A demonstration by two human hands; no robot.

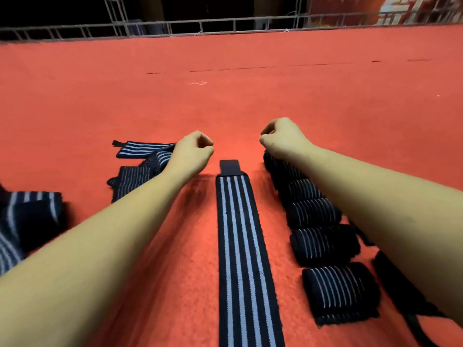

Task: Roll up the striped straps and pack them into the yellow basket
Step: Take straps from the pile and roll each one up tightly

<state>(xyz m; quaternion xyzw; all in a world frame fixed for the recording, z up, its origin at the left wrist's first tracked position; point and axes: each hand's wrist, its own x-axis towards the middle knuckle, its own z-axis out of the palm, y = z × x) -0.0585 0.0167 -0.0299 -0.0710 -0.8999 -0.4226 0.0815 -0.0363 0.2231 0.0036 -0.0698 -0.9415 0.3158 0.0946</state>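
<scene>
L hand (193, 151) & R hand (283, 139) both hover over the red felt table cover (225, 103), fingers curled in tight w/ thumbs against them. Nothing held in either, as far as can be seen. Long flat black elastic strap w/ pale grey stripes (240, 234) lies straight on the felt, running up btwn the two forearms. Its plain black tab end (230, 166) stops just short of the fingers, below the gap btwn the fists, touching neither. Row of rolled-up black striped straps (323, 241) sits under the R forearm, rolls side by side & touching, far end of the row just under the R wrist. Loose unrolled striped straps (142, 156) lie heaped on the outer side of the L fingers, partly hidden by the L wrist. More striped fabric (27, 216) at far L edge, blurred. Well beyond the fingertips: a bit of white thread (198, 83) on the felt, then a grey metal rail frame (225, 23) along the far edge.
</scene>
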